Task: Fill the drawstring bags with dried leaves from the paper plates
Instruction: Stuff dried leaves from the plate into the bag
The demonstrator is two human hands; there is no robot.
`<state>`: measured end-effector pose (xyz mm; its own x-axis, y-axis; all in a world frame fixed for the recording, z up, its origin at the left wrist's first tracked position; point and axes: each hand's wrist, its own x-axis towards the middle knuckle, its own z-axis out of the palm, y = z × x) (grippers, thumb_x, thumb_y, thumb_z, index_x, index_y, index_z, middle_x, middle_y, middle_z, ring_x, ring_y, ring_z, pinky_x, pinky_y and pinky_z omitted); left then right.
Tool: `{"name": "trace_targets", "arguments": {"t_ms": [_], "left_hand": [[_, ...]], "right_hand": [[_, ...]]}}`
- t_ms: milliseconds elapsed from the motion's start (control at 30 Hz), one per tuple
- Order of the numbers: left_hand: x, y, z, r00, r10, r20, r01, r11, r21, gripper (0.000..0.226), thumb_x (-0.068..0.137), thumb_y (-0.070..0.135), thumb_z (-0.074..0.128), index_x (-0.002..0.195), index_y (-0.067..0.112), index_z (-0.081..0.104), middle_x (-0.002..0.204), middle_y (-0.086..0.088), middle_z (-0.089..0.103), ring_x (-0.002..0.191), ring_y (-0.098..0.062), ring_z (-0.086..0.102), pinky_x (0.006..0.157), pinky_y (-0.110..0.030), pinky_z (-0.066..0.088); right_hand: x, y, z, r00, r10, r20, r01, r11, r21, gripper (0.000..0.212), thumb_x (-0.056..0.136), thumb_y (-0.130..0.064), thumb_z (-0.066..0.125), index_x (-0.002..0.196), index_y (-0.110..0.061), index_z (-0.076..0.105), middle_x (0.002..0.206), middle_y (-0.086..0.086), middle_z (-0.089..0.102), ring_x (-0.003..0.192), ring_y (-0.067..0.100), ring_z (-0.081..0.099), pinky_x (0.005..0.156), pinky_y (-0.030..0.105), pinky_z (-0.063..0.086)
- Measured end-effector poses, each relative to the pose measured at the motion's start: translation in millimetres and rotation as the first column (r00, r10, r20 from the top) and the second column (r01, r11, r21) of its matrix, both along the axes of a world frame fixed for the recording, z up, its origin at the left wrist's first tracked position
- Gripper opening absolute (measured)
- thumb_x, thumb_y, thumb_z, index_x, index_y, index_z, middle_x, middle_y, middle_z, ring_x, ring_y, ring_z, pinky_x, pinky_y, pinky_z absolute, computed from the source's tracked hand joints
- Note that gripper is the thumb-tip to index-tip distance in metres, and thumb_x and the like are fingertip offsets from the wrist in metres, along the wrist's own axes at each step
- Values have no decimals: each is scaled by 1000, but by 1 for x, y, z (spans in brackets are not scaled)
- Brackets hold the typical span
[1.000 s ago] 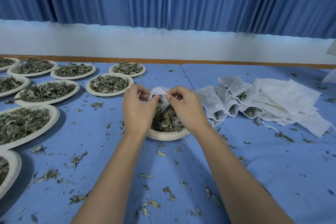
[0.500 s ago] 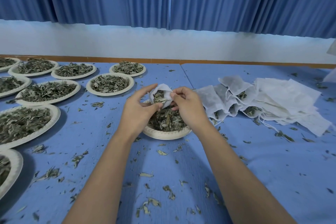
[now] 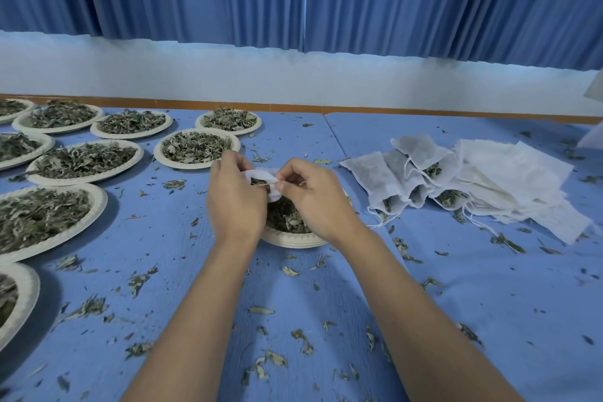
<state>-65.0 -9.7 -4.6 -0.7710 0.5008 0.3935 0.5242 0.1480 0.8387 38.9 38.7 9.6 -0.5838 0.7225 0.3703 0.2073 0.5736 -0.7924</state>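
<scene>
Leaf-filled paper plates (image 3: 83,161) crowd the left of the blue bench (image 3: 169,254). Mid-bench, the left hand (image 3: 235,202) grips a white drawstring bag (image 3: 266,181) over a plate (image 3: 293,240) (leaves show in its mouth), the right hand (image 3: 313,196) pinching its rim. Further bags (image 3: 463,183) lie heaped at right.

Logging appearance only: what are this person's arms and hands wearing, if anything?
The left hand and right hand are bare, without gloves. The left forearm and right forearm are bare to the frame's bottom edge, with no sleeve, watch or bracelet in view.
</scene>
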Motion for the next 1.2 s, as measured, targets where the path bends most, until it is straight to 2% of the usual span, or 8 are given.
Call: {"name": "trace_targets", "arguments": {"t_ms": [100, 233, 333, 433, 667, 867, 1067, 1200], "left_hand": [[-3, -1, -2, 999, -1, -37, 1, 1000, -12, 30, 76, 2, 67, 90, 19, 46, 99, -1, 52, 78, -17, 45, 60, -28, 31], [-5, 0, 3, 961, -226, 160, 220, 974, 55, 30, 76, 14, 75, 97, 20, 53, 89, 14, 51, 80, -4, 52, 59, -10, 39], [-9, -3, 7, 880, -341, 331, 325, 940, 103, 27, 81, 9, 67, 103, 22, 59, 91, 19, 50, 91, -13, 59, 79, -29, 51], [-12, -5, 10, 802, -411, 433, 382, 911, 158, 23, 87, 8, 56, 103, 23, 60, 93, 7, 53, 89, -18, 58, 71, -32, 50], [-5, -5, 5, 979, -190, 76, 188, 982, 37, 23, 79, 9, 70, 92, 18, 53, 83, 9, 53, 69, -10, 51, 53, -12, 37], [0, -4, 4, 988, 38, -153, -48, 997, -63, 21, 80, 6, 60, 89, 15, 42, 92, -2, 49, 72, -21, 43, 57, -33, 31], [-5, -3, 8, 978, -162, 128, 160, 987, 30, 15, 82, 16, 67, 90, 19, 54, 86, 9, 56, 85, -20, 60, 71, -29, 47], [-10, -4, 14, 950, -197, 242, 196, 980, 28, 17, 86, 10, 60, 98, 20, 67, 84, 19, 54, 91, -22, 63, 84, -44, 54]], "right_hand": [[-1, 0, 0, 998, -65, -11, 65, 998, 21, 25, 89, -16, 60, 69, -30, 54, 66, -9, 59, 60, 8, 50, 60, 26, 41], [0, 5, 0, 978, -205, -40, 208, 976, 61, 10, 91, -17, 59, 82, -19, 64, 69, -14, 58, 69, 7, 55, 62, 16, 41], [3, 9, -2, 967, -253, -36, 254, 965, 64, 10, 92, -18, 59, 91, -13, 68, 72, -15, 57, 75, 6, 56, 68, 17, 43], [4, 9, -2, 969, -248, -8, 248, 967, 60, 11, 92, -20, 59, 92, -14, 69, 74, -12, 59, 74, 5, 56, 68, 18, 43], [6, 4, 3, 994, -110, -14, 109, 993, -43, 12, 89, -16, 62, 78, -21, 63, 67, -13, 59, 61, 0, 52, 57, 10, 39], [7, 2, 5, 1000, -17, -15, 16, 999, -42, 18, 88, -14, 63, 72, -24, 61, 65, -13, 58, 57, -2, 49, 57, 9, 38], [9, 10, 3, 977, -214, -26, 215, 975, 53, 11, 91, -20, 62, 92, -17, 72, 75, -12, 63, 67, -1, 55, 62, 9, 40], [20, 15, 14, 964, -190, 184, 196, 981, -12, 24, 92, -30, 57, 111, -22, 69, 82, -16, 61, 65, -3, 53, 63, 19, 40]]}}
